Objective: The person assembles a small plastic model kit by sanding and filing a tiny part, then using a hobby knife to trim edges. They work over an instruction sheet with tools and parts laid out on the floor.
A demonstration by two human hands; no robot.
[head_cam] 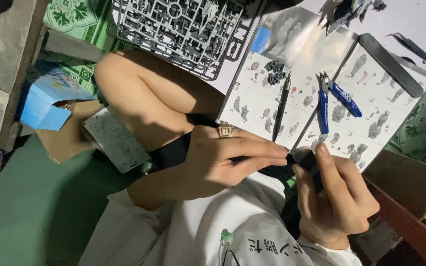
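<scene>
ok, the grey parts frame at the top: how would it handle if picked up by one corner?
The grey parts frame is thin open lattice, so probably light and a bit flexy. Its slim bars look snappable, and small pieces might twist off. It lies flat, so rolling seems unlikely.

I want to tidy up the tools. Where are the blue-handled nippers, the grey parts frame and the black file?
blue-handled nippers (342, 97): head view, on the right handle.
grey parts frame (173, 34): head view, mid-grid.
black file (390, 64): head view, middle of the flat blade.
</scene>
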